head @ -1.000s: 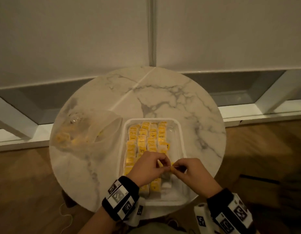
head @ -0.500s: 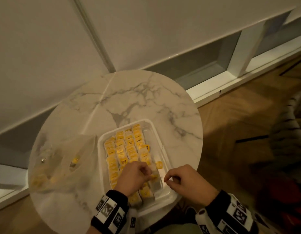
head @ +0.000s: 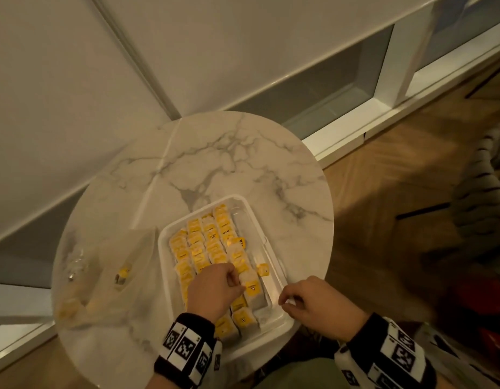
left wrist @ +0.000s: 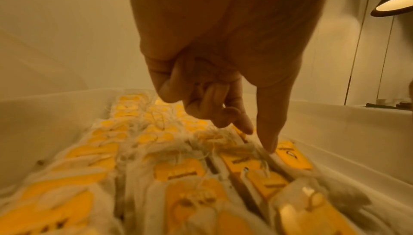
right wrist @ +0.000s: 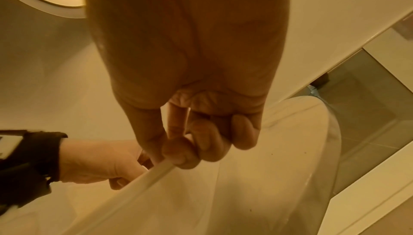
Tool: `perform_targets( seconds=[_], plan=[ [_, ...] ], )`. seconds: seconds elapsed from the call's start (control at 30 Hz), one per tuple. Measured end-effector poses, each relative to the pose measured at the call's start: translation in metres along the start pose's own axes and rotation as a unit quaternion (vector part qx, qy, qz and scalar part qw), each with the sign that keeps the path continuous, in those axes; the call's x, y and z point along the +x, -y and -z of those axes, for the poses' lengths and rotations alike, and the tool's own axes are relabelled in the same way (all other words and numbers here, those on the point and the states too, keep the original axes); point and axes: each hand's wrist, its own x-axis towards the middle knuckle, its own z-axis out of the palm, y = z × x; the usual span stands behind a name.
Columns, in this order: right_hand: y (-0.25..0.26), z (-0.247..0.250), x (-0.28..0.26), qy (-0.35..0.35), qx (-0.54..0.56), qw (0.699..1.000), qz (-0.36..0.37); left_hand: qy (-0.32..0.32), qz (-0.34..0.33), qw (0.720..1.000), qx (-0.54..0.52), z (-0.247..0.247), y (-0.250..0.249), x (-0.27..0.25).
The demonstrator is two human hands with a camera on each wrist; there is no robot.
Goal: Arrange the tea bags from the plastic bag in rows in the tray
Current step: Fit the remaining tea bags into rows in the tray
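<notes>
A clear plastic tray (head: 162,248) on the round marble table holds several rows of tea bags (head: 203,248) with yellow tags. My left hand (head: 240,284) is inside the tray near its front. In the left wrist view its thumb and forefinger (left wrist: 257,134) pinch the top of a tea bag (head: 253,287) in the rightmost row; the other fingers are curled. My right hand (head: 285,300) is at the tray's right rim, and its thumb and fingers (right wrist: 176,157) grip that rim (right wrist: 134,180). The plastic bag (head: 102,276) lies left of the tray with a few tea bags (head: 122,273) inside.
A loose yellow tag (head: 262,269) lies in the narrow empty strip along the tray's right wall (left wrist: 335,132). The tray's front end overhangs the table (head: 215,153) edge towards me. A white wall and skirting stand behind, wooden floor to the right.
My right hand let go of the tea bag and moved to the tray's right rim. My left hand went down into the rightmost row with the bag. The head view swung and tilted.
</notes>
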Motion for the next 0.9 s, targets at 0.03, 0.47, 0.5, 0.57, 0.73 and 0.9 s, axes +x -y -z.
perform_targets(
  seconds=[0.03, 0.47, 0.5, 0.57, 0.73, 0.9],
  plan=[
    [0.000, 0.000, 0.000, 0.001, 0.002, 1.000, 0.001, -0.008, -0.003, 1.000, 0.004, 0.002, 0.000, -0.001],
    [-0.012, -0.008, 0.000, -0.010, 0.021, 1.000, 0.008, 0.152, -0.135, 0.973, 0.108, -0.009, -0.030, -0.010],
    [-0.012, -0.009, -0.001, -0.011, 0.027, 1.000, 0.009, 0.150, -0.128, 0.975, 0.102, -0.010, -0.030, -0.009],
    [-0.013, -0.011, -0.002, -0.015, 0.037, 0.999, 0.012, 0.145, -0.115, 0.979, 0.090, -0.012, -0.029, -0.006],
    [-0.015, -0.013, -0.001, -0.021, 0.056, 0.998, 0.011, 0.122, -0.085, 0.986, 0.074, -0.014, -0.027, -0.003],
    [-0.018, -0.013, 0.001, -0.016, 0.061, 0.998, 0.006, 0.106, -0.092, 0.986, 0.084, -0.016, -0.027, -0.005]
  ],
)
